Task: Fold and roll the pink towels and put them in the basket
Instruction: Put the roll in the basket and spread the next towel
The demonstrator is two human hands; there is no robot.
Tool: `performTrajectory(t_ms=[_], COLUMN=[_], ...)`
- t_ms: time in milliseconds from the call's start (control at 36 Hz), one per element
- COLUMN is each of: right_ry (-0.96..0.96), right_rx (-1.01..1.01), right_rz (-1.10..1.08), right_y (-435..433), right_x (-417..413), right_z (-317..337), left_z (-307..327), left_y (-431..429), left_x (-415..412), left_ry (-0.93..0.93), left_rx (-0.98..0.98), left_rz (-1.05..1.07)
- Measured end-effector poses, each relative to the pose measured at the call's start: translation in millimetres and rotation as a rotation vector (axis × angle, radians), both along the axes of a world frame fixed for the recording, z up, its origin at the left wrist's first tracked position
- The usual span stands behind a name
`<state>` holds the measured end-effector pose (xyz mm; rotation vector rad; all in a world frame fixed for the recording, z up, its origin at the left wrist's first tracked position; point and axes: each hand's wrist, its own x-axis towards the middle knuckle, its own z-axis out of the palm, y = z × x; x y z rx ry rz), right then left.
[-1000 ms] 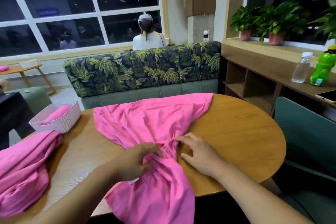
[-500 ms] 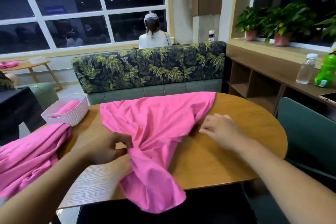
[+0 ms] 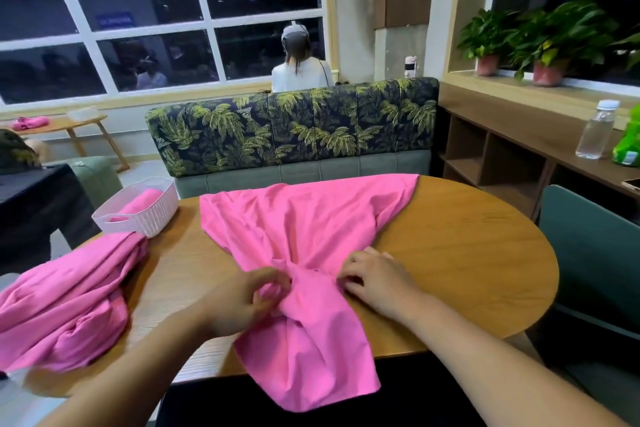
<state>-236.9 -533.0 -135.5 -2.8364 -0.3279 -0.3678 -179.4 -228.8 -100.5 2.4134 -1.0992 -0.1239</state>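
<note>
Both hands have come together at the middle of the pink towel (image 3: 304, 229) since half a second ago, when the right hand (image 3: 377, 282) lay out at the cloth's right edge and the left hand (image 3: 242, 302) held it further left. Now the towel lies spread across the round wooden worktop (image 3: 467, 253), gathered into a bunch between the two hands, its far part fanned toward the sofa (image 3: 294, 128) and its near part hanging over the worktop's front edge. The left grip is clamped on the bunched fold, thumb and fingers pinching the cloth just left of the gather. The right grip is closed as well, fingertips curled onto the towel's edge just right of the gather. A heap of pink towels (image 3: 69, 298) lies at the worktop's left end, well apart from the hands. Beyond it stands the white basket (image 3: 138, 215), with a rolled towel (image 3: 143, 199) inside. On the shelf (image 3: 519, 135) to the right stand a clear bottle (image 3: 597, 130) and a green bottle (image 3: 627, 146), whose label is too blurred to read. A blue sign (image 3: 116, 19) shows through the window, its writing unreadable.
</note>
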Motion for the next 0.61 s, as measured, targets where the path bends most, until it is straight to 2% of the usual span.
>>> performTrajectory(t_ms=[139,278,361,472,556,611], right_ry=[0.011,0.015,-0.011,-0.019,-0.033,-0.031], right_rx=[0.028,-0.05,-0.024,0.055,0.071,0.114], right_rz=[-0.042,-0.076,-0.188,-0.248,-0.211,-0.176], right_y=[-8,-37,-71,-97,-79,-63], right_x=[3,0,0,-1,2,6], right_z=[1,16,31,50,59,60], left_z=[-3,7,25,42,55,60], left_y=[13,31,54,70,49,27], left_x=[2,8,16,30,31,26], left_ry=[-0.083,-0.095,-0.095,-0.089,-0.095,-0.094], left_rx=[0.036,0.042,0.065,0.224,0.361,0.385], left_rz=[-0.133,-0.031,0.032,0.075,0.072,0.059])
